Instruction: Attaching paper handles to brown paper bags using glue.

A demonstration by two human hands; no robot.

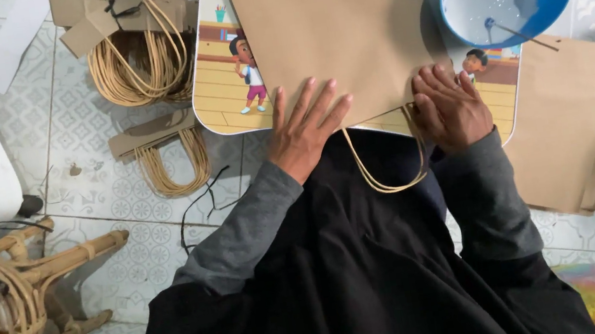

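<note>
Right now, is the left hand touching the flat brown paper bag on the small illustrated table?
Touching. The head view shows the left hand spread palm-down, fingers lying directly on the brown paper bag near its lower edge, no gap visible.

Both arms reach forward from the body in grey sleeves, elbows bent and forearms angling inward toward each other. The left hand [304, 131] lies palm down and flat, its fingers [319, 101] spread wide and pointing up and to the right, thumb held out to the side. The right hand [450, 106] is also palm down, but its fingers [436, 82] are curled under at the knuckles and pressed close together. The two hands sit near each other, apart, neither gripping anything.
</note>
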